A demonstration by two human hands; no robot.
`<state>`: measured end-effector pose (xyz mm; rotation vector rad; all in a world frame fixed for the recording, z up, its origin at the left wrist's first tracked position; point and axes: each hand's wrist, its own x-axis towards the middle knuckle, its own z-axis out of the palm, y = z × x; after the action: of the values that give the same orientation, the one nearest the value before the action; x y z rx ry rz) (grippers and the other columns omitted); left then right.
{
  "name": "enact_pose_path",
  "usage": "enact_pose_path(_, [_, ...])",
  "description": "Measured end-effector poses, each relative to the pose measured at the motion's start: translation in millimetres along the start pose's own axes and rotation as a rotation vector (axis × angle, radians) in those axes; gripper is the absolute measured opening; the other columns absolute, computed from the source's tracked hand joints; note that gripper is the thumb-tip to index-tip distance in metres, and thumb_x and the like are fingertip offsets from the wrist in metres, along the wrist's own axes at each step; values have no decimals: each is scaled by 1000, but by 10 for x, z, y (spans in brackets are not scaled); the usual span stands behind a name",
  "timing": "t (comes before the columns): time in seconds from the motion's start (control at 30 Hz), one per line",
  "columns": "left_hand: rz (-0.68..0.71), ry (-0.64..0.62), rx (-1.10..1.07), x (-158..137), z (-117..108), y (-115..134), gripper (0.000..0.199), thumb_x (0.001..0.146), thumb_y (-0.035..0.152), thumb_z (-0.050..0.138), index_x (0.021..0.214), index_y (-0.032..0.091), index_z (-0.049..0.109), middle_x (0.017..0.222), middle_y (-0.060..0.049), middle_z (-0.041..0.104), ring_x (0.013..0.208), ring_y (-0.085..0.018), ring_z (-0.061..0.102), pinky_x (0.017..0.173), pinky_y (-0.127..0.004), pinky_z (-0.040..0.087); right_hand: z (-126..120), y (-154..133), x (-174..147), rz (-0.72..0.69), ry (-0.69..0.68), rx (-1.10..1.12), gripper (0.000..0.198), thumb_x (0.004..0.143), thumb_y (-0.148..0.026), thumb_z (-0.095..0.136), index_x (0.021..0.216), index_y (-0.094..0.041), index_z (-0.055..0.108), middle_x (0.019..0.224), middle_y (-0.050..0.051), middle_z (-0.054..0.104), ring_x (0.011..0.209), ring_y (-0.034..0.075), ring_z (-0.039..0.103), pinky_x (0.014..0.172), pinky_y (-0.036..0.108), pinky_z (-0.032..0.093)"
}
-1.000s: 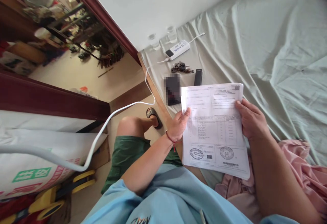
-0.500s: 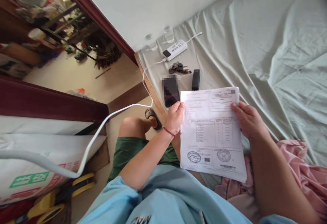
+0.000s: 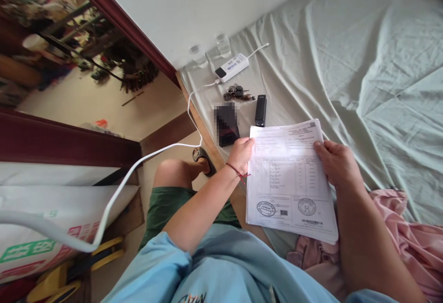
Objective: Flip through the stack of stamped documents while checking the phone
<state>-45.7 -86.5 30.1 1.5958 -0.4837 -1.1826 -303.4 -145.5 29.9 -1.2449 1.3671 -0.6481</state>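
A stack of printed paper forms point(image 3: 290, 183) is held up over my lap, its top sheet bearing a table, two round stamps and a barcode. My left hand point(image 3: 243, 154) grips the left edge near the upper corner, thumb on the front. On the opposite edge, my right hand point(image 3: 339, 162) pinches the sheets with its thumb on the front. The fingers behind the paper are hidden. Close beyond my left hand lies a dark phone-like object point(image 3: 228, 130), partly blurred out. A slim black device point(image 3: 260, 110) lies just past the top edge of the stack.
On the pale bed sheet point(image 3: 346, 63) are a bunch of keys point(image 3: 237, 92), a white power bank point(image 3: 231, 68) and two clear cups point(image 3: 223, 46). A white cable point(image 3: 148, 157) crosses the left side. Pink cloth point(image 3: 408, 238) lies at the right. Below left is a printed sack point(image 3: 69, 210).
The view has shifted slightly, so the bed items appear further left. The paper stack sits a little further right and tilts slightly more; both hands keep their hold.
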Motion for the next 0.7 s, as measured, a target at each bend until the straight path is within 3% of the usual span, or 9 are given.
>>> enact_pose_path(0.2, [67,-21,99,51,17,44,33,79,27,74,57,19,51,54,4,43,59,-12,45,61,-25,35,14,-129,-68,52,57,-68,33,90,-56,65,77,-25,65,63,2,65,51,18,56,42,30,42])
enact_pose_path(0.37, [242,87,444,36,19,152,27,85,18,60,59,19,56,54,3,47,59,-14,44,61,-27,30,15,-124,-65,18,97,-101,39,91,-58,63,71,-26,56,60,1,57,49,15,48,41,28,34])
enact_pose_path(0.5, [317,95,628,-10,-50,237,16,87,19,62,71,20,66,58,0,57,59,-17,50,67,-30,36,11,-161,-76,32,103,-158,39,92,-56,61,70,-25,53,62,0,57,52,15,47,44,28,34])
enact_pose_path(0.7, [423,69,638,-67,-198,246,4,83,22,72,86,24,72,76,-5,71,76,-25,63,87,-36,48,32,-199,-83,-5,136,-251,37,94,-52,58,70,-24,54,62,-1,53,55,14,45,49,29,35])
